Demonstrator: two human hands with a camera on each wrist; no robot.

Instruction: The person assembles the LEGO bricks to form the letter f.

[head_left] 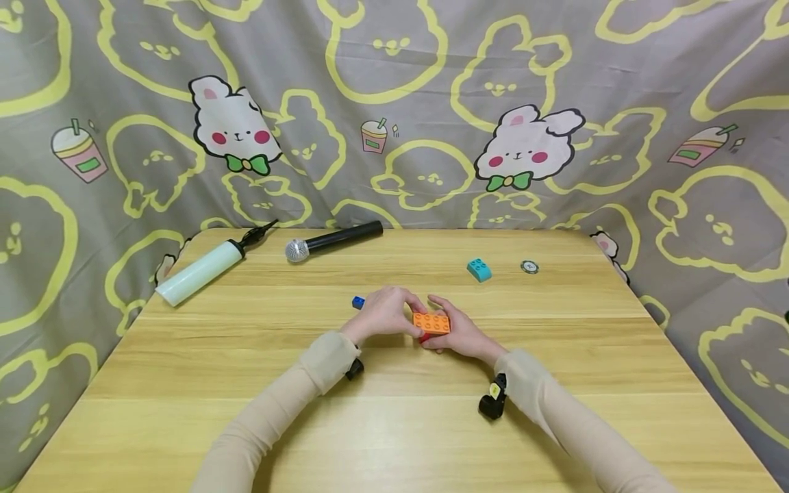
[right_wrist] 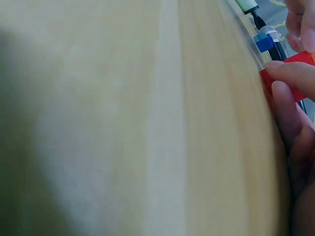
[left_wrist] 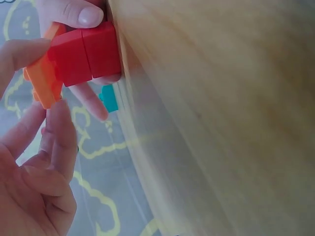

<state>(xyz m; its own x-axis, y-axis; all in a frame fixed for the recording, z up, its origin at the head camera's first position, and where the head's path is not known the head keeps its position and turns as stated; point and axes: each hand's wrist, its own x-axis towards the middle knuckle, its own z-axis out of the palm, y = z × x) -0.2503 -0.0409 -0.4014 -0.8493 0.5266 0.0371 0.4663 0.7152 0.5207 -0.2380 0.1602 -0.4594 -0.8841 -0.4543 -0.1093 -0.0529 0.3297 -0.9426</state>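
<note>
Orange brick point(head_left: 431, 322) sitting over red bricks point(left_wrist: 78, 56), between hands above table point(head_left: 394, 431); seating unclear. Left hand point(head_left: 385, 311) pinching orange brick, right hand point(head_left: 464, 334) gripping red bricks. I'm watching for off-centre push skewing joint, left hand knocking nearby blue brick point(head_left: 357, 302).

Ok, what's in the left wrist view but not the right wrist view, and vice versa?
Only left wrist: the teal brick. Only right wrist: the blue brick, microphone and part of the balloon pump. Both: the red bricks, orange brick (just a sliver in the right wrist view), left hand, right hand, wooden tabletop and patterned curtain.
</note>
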